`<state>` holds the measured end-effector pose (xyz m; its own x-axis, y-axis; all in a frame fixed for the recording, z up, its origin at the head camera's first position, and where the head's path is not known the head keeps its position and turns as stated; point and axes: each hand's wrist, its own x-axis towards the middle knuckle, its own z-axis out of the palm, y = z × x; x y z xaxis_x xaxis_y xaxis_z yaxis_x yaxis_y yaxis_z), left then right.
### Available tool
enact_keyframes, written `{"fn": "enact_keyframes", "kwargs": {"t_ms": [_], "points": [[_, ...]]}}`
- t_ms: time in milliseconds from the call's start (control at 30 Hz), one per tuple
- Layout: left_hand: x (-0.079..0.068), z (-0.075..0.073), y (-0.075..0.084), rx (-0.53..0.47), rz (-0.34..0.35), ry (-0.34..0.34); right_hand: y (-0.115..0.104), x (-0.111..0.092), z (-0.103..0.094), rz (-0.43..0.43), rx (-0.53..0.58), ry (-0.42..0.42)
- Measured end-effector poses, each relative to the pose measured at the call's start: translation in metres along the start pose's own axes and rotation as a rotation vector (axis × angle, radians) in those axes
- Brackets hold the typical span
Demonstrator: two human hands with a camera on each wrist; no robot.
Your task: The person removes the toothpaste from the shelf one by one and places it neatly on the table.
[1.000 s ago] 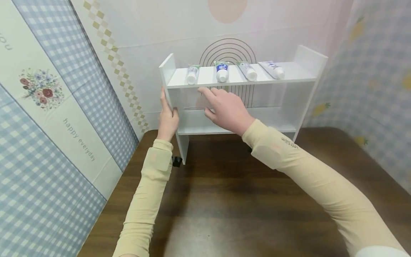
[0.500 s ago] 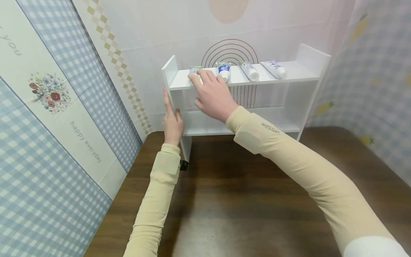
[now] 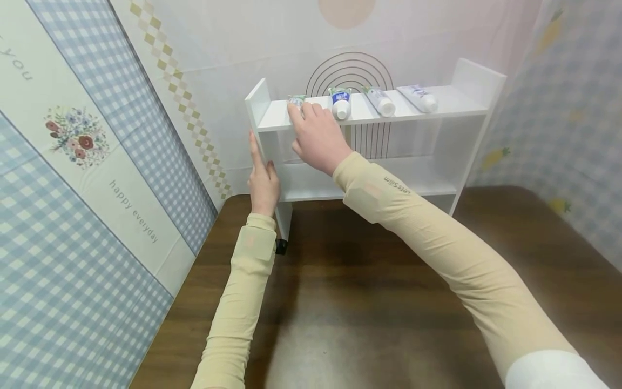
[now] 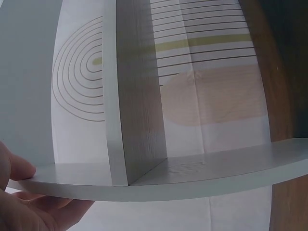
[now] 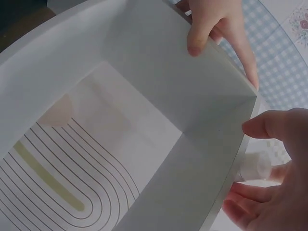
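Note:
A white two-tier shelf (image 3: 316,186) stands on the table, with several toothpaste tubes lying on its top board, caps to the front. My left hand (image 3: 264,189) grips its left side panel, thumb (image 4: 21,168) on the inner side and fingers behind the edge. My right hand (image 3: 318,135) reaches over the top board's front edge and has its fingers around the leftmost tube (image 3: 296,100), mostly hidden under them. In the right wrist view this tube's white cap (image 5: 255,166) shows between the fingers, while the thumb (image 5: 260,126) rests at the board's edge.
To the right lie a blue-labelled tube (image 3: 341,104), a slanted tube (image 3: 379,101) and another slanted tube (image 3: 418,98). A patterned cloth (image 3: 218,54) hangs close behind the shelf, and a checked cloth (image 3: 97,259) flanks the brown wooden table (image 3: 369,302).
My right hand has moved up and left from in front of the shelf onto the leftmost tube. My left hand still holds the side panel. The view has shifted slightly.

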<state>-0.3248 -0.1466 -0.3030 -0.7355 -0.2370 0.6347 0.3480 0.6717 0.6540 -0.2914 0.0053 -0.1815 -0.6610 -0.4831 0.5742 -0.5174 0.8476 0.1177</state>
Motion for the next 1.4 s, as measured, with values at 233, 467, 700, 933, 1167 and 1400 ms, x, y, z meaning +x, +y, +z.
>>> {"fn": "enact_keyframes", "kwargs": {"t_ms": [233,467,700,933,1167,1400], "points": [[0.001,0.001,0.001,0.020,0.001,0.001,0.003,0.002,0.000,0.017,0.080,0.097],[0.000,0.003,0.004,0.026,-0.005,-0.007,0.009,0.004,0.004,0.026,0.155,0.111],[0.000,0.004,0.004,0.016,-0.007,-0.006,0.011,-0.005,0.010,-0.003,0.209,0.110],[0.002,0.004,0.003,0.009,0.009,-0.006,0.010,-0.015,0.013,-0.001,0.243,0.105],[0.003,0.000,0.001,-0.001,0.004,-0.019,0.008,-0.031,0.017,-0.053,0.248,0.193],[0.001,-0.002,0.000,0.000,-0.005,-0.039,0.009,-0.055,0.016,-0.061,0.294,0.327]]}}
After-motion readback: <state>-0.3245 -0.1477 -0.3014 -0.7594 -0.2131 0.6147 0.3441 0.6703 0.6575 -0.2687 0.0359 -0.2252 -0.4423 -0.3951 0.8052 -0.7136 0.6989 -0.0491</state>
